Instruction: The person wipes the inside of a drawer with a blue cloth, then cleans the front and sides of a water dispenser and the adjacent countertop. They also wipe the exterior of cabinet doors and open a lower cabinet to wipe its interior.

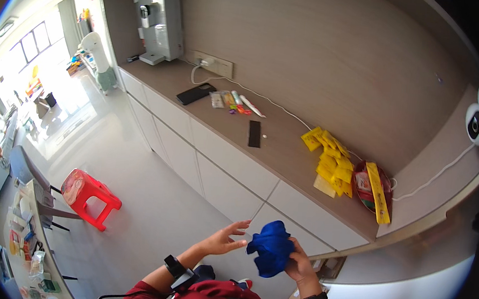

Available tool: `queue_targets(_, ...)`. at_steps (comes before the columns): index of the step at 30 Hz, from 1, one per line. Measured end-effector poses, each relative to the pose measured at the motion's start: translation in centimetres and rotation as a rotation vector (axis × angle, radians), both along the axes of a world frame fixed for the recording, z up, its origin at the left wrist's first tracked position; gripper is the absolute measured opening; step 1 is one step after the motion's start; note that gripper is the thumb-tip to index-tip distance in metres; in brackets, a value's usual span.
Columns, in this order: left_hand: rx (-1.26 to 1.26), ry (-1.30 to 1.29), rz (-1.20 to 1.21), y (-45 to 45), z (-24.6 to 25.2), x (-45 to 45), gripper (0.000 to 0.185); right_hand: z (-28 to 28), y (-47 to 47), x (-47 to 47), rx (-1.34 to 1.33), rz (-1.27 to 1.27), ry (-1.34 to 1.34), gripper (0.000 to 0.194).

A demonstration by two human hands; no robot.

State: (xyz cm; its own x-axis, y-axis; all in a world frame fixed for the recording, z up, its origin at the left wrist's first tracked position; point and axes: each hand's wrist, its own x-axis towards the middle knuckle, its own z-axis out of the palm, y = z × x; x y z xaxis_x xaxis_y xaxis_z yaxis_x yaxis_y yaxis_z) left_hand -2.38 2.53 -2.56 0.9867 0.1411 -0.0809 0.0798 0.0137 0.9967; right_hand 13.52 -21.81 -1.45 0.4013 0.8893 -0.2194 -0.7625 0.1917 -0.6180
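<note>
A crumpled blue cloth (271, 248) is bunched up in front of me, and my right hand (299, 261) grips its right side. My left hand (227, 238) is just left of the cloth, fingers apart, with nothing in it. Both hands are in the air over the floor, in front of a long cabinet with white fronts (228, 182). Its brown countertop (224, 127) lies beyond them. Part of my right hand's fingers is hidden behind the cloth.
On the countertop are yellow packets (334, 162), a dark red basket (358, 185), a black phone (196, 93), a black strip (255, 133) and a water dispenser (160, 27). A white camera (474, 123) stands at the right end. A red plastic stool (92, 200) and a cluttered table (48, 256) are leftward.
</note>
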Motion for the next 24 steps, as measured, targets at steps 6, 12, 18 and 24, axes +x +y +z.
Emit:
queue_targets(6, 0.005, -0.118, 0.200, 2.9, 0.0, -3.0, 0.082, 0.5, 11.0, -4.5, -0.224, 0.124, -0.376, 0.032)
queue_targets(12, 0.016, 0.124, 0.523, 12.6, 0.0, -7.7, 0.038, 0.1, 21.1, -7.3, -0.290, 0.311, -0.436, 0.054)
queue_targets(18, -0.379, -0.212, 0.731, 20.8, -0.9, -13.8, 0.023, 1.6, 30.1, -10.1, -0.283, 0.539, -0.888, 0.049)
queue_targets(24, -0.250, -0.310, 0.840, 27.4, 0.7, -22.3, 0.030, 8.2, 40.6, -9.6, -0.040, 0.407, -0.765, 0.024)
